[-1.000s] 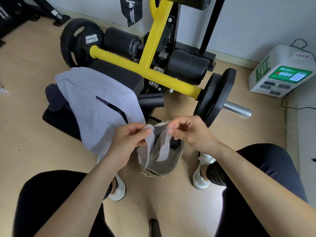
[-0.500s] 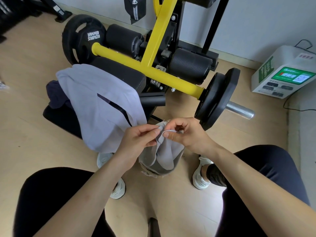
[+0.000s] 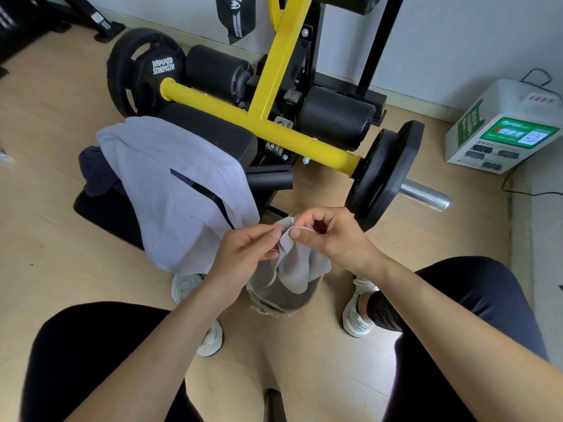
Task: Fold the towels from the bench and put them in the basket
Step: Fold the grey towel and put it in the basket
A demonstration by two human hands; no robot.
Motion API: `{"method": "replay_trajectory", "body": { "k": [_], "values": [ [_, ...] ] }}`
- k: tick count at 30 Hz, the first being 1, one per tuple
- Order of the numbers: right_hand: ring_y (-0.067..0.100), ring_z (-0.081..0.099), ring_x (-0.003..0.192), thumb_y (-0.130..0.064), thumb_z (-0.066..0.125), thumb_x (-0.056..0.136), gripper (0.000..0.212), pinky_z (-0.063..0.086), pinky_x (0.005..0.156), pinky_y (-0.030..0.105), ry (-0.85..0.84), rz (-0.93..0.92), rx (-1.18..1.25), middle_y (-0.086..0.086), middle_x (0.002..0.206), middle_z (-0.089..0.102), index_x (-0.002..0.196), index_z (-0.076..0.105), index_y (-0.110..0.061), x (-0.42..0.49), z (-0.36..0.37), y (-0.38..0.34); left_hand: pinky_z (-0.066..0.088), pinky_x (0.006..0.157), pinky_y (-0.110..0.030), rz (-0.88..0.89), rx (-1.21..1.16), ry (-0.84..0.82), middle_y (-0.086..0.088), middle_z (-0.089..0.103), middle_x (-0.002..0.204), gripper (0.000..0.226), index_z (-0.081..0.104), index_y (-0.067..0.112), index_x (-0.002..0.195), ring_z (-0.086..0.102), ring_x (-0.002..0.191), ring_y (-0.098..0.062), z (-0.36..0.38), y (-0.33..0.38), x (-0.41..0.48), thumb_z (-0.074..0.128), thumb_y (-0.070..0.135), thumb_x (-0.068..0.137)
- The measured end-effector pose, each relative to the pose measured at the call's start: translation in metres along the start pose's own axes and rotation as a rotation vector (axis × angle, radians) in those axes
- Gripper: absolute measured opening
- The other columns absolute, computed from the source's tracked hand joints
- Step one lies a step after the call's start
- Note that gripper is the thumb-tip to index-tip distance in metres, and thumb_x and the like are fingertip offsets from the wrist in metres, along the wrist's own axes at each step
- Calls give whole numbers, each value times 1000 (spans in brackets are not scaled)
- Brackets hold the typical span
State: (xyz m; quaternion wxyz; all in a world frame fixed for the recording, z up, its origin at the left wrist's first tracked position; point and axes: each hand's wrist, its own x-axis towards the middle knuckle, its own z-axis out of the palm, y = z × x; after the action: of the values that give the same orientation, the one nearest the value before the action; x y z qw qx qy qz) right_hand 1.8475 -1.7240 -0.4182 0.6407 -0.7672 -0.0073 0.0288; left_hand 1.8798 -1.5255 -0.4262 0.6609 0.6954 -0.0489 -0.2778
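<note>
The left hand (image 3: 246, 254) and the right hand (image 3: 332, 236) each pinch the top hem of a small pale-grey cloth towel (image 3: 301, 266) between thumb and forefinger, the other fingers curled loosely. The two pinches sit almost touching, so the towel hangs doubled in a narrow fold; bringing the corners together looks like the way to halve it without laying it down.

The towel dangles directly above the round grey fabric basket (image 3: 283, 303), its lower end reaching into or just over the mouth, which I cannot tell apart. The basket stands on the floor between the person's feet, probably so a finished fold can simply be lowered in.

Up and left of the basket, a large lavender terry towel (image 3: 170, 184) is draped over the black padded surface (image 3: 213, 132), with a dark purple cloth (image 3: 94, 172) bunched beyond it, both unfolded and waiting.
</note>
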Motion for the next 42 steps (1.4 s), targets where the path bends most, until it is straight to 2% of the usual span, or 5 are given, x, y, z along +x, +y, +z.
{"method": "replay_trajectory", "body": {
  "k": [7, 16, 20, 31, 42],
  "values": [
    [45, 60, 73, -10, 73, 89, 11, 49, 66, 55, 27, -33, -29, 28, 82, 67, 86, 70, 1, 0, 4, 6, 59, 93, -31, 107, 59, 12, -4, 80, 105, 24, 78, 14, 113, 74, 103, -20, 5, 0, -5, 72, 6, 92],
    [0, 54, 64, -6, 77, 85, 10, 40, 62, 12, -157, 32, -183, -17, 69, 63, 84, 69, 0, 2, -9, 9, 56, 73, -18, 157, 221, 72, 3, 78, 97, 16, 76, 15, 109, 72, 91, -9, -10, 2, -1, 65, 11, 98],
    [4, 44, 85, -31, 81, 81, 12, 34, 77, 27, -128, 33, -494, -15, 75, 63, 81, 70, -25, 1, -18, 14, 49, 52, -12, 181, 305, 21, 21, 72, 76, 16, 73, 25, 98, 65, 66, 2, -17, 6, -5, 66, 11, 97],
    [20, 34, 97, -45, 76, 78, 19, 32, 84, 38, -215, 272, -1048, -6, 100, 56, 86, 70, -28, -13, -55, 34, 50, 79, -16, 243, 284, 190, 19, 74, 88, 4, 72, 33, 94, 67, 88, 0, -55, 8, -15, 69, 29, 94],
    [0, 62, 64, -19, 84, 77, 8, 49, 63, 17, 135, 257, -666, -7, 71, 69, 77, 77, -15, -10, -78, 31, 48, 87, -21, 178, 81, 526, 16, 70, 91, 21, 71, 33, 94, 63, 86, 3, -72, -6, -9, 64, 14, 100]
  ]
}}
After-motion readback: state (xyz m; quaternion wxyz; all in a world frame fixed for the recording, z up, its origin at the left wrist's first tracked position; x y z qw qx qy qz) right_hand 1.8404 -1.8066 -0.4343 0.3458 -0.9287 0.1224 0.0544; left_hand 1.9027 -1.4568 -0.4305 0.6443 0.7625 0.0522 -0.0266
